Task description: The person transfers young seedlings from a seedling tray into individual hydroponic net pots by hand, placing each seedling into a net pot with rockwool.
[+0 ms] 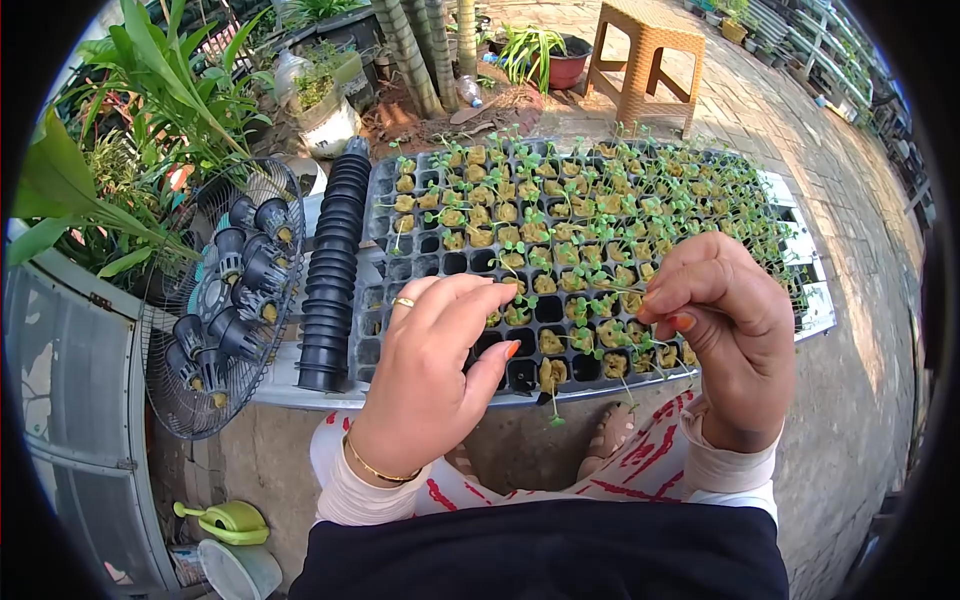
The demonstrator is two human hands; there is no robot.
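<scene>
A black seedling tray (550, 310) spreads before me, its cells filled with brownish plugs and thin green seedlings (640, 200). Several cells at the near left hold no plug. Over the tray's near left part is my left hand (430, 350), thumb apart from the fingers and nothing between them. My right hand (735, 330) is above the near right part, thumb and fingertips pinched together. Whatever sits in that pinch is too small to make out among the seedlings. One plug (552, 375) stands up at the near edge, its seedling drooping over the rim.
Left of the tray lies a long stack of black net pots (335, 260). Beside it, a wire basket (165, 370) holds several net pots with plugs. A brown stool (650, 55) stands behind the table, and a green watering can (232, 522) is on the floor.
</scene>
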